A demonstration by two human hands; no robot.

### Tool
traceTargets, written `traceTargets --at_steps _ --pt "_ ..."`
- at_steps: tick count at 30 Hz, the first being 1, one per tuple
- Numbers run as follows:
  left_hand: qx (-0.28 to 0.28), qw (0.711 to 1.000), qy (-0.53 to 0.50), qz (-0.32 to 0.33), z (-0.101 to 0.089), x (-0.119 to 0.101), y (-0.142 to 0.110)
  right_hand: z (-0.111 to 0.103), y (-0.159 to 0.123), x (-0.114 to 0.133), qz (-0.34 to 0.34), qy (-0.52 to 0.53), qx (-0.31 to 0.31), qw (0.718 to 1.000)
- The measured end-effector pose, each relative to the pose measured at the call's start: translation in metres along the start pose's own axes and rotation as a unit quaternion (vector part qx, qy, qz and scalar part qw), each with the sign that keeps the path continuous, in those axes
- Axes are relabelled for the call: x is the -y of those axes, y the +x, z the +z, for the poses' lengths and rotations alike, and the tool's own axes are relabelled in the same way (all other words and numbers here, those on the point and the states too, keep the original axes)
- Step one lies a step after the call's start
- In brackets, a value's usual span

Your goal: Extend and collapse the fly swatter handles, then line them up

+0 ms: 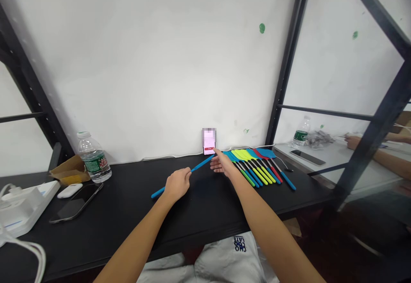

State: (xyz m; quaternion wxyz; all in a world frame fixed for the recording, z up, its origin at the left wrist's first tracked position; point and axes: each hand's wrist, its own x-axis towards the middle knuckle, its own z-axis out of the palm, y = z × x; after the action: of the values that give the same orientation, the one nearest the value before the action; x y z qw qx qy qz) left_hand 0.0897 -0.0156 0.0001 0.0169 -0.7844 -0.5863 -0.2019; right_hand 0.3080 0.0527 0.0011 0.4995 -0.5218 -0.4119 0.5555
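Observation:
My left hand [177,184] is wrapped round the middle of a blue spatula [203,163], held on a slant above the black table. Its handle end sticks out to the lower left and its blade points up to the right. By the blade's tip is my right hand [221,163], fingers stretched and apart; whether it touches the tip I cannot tell. Right of that hand lies a row of several spatulas [261,165] with blue, yellow, green and red heads, handles toward me. Behind my right hand, a phone with a lit pink screen [209,139] leans on the wall.
On the left of the black table [128,206] are a water bottle [94,161], a cardboard box [69,169], a white case [69,190], a dark phone [77,204] and a white power strip [25,208]. A black frame post [289,60] rises at right; beyond it shows another person's arm [379,152].

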Motion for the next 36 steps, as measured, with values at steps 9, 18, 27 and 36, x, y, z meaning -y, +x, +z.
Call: traceTargets --at_steps 9,18,27,36 --pt "0.012 0.999 -0.003 0.036 0.001 0.009 0.002 0.001 -0.012 0.005 -0.080 0.027 0.143 0.986" --pt "0.045 0.999 0.004 0.022 -0.001 0.001 0.000 0.000 0.000 -0.003 -0.213 -0.058 0.124 0.968" --pt "0.025 1.000 -0.013 0.010 0.004 0.005 0.003 0.004 0.010 -0.007 -0.278 -0.075 0.034 0.957" --pt "0.005 1.000 -0.005 0.017 0.003 0.005 0.001 -0.002 -0.002 0.003 -0.003 -0.016 0.009 1.000"
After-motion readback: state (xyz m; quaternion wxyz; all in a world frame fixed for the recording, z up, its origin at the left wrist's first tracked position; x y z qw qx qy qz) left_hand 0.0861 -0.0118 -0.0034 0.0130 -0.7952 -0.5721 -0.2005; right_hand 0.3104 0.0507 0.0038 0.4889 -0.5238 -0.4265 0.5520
